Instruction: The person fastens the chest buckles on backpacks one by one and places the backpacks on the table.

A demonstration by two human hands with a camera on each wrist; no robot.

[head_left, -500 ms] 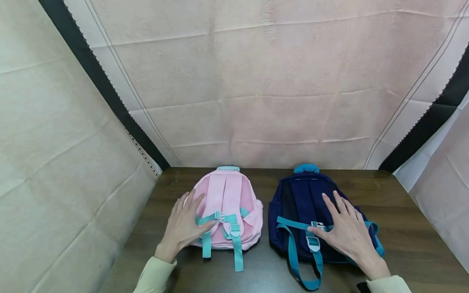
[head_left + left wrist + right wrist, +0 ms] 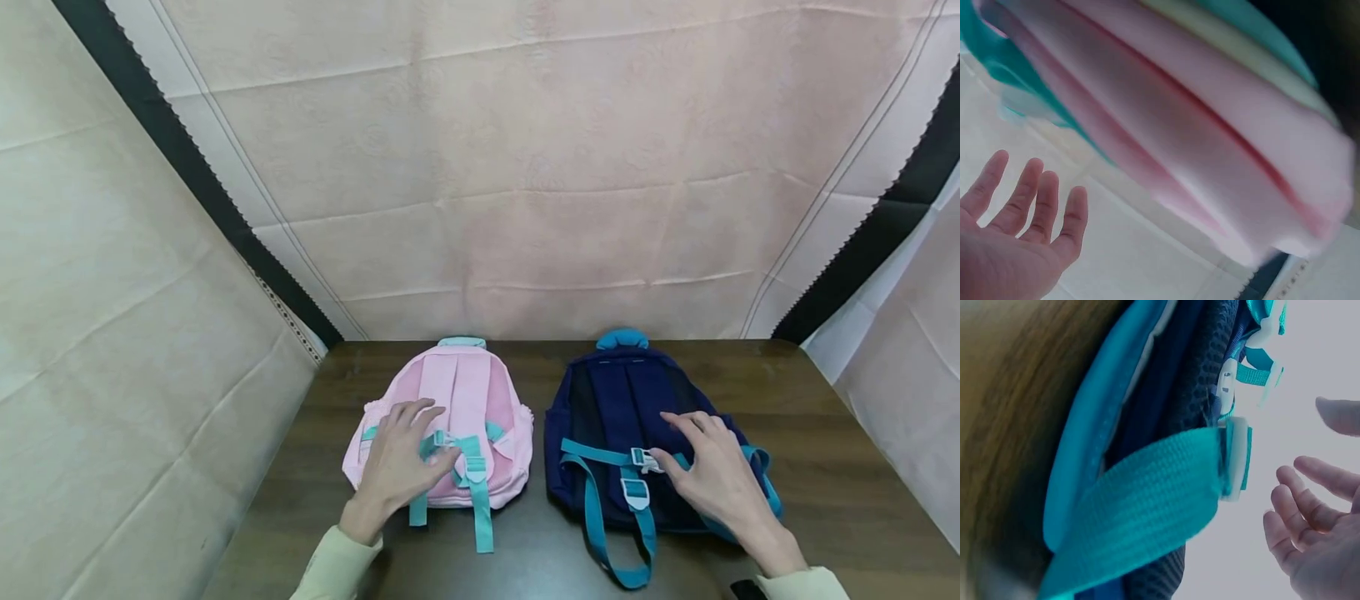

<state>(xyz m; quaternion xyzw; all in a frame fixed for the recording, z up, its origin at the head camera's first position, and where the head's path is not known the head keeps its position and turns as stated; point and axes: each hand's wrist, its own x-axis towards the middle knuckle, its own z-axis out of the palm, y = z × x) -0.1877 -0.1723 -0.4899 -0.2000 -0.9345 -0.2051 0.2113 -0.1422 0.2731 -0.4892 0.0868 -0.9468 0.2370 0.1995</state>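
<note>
A pink backpack [image 2: 469, 392] with turquoise straps lies strap side up on the left. Above its left part hovers my left hand [image 2: 405, 458], fingers loosely bent; in the left wrist view it holds nothing and a gap separates it from the pink fabric [image 2: 1210, 137]. To the right lies a navy backpack [image 2: 637, 392] with bright blue straps and a white chest buckle [image 2: 647, 459]. My right hand [image 2: 712, 475] is over its right side, thumb near that buckle in the head view. The right wrist view shows those fingers [image 2: 1313, 512] relaxed, with nothing between them, apart from the bag.
Both bags are on a dark brown wooden table [image 2: 517, 575], side by side with a narrow gap. Loose strap ends [image 2: 483, 525] hang toward the front edge. Pale fabric walls [image 2: 525, 167] with black edging enclose the back and sides.
My left hand has shifted right, farther over the pink backpack, uncovering its left side. The right hand's fingers have drawn in from a wider spread. The head view has tilted slightly.
</note>
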